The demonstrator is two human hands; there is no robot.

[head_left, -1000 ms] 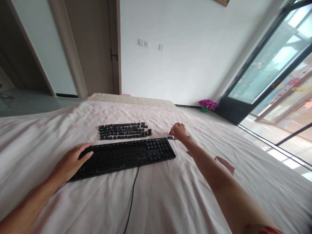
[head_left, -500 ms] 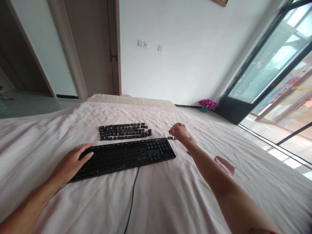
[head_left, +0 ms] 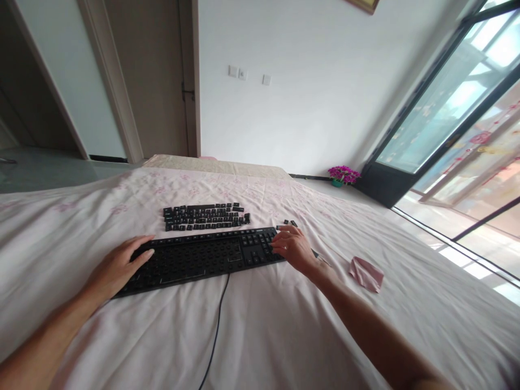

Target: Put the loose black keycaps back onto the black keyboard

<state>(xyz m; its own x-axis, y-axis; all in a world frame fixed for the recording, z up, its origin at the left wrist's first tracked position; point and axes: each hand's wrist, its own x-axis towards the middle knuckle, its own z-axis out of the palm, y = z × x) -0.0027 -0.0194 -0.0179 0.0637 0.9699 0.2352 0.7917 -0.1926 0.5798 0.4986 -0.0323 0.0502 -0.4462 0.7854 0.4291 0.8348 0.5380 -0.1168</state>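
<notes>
A black keyboard [head_left: 217,254] lies on the bedspread, its main letter area stripped of keycaps while the number pad and top row still carry theirs. My left hand [head_left: 122,262] grips its left end, thumb on top and fingers along the far edge. Over the number pad is my right hand [head_left: 294,248], fingers bent and close together on the keys; whatever is between the fingertips is hidden. Loose black keycaps [head_left: 203,218] lie in rows beyond the keyboard. A few more keycaps [head_left: 293,223] sit just past my right hand.
A thin tool [head_left: 320,257] lies partly covered by my right hand. Farther right is a folded pink cloth [head_left: 366,274]. The keyboard cable [head_left: 217,330] trails toward me over the wrinkled bedspread [head_left: 268,330]. Potted purple flowers [head_left: 343,174] stand by the glass door [head_left: 430,124].
My right hand has come back from the loose keycaps beyond the keyboard to its number pad, uncovering small keycaps there. My left hand keeps its grip. The view has shifted slightly.
</notes>
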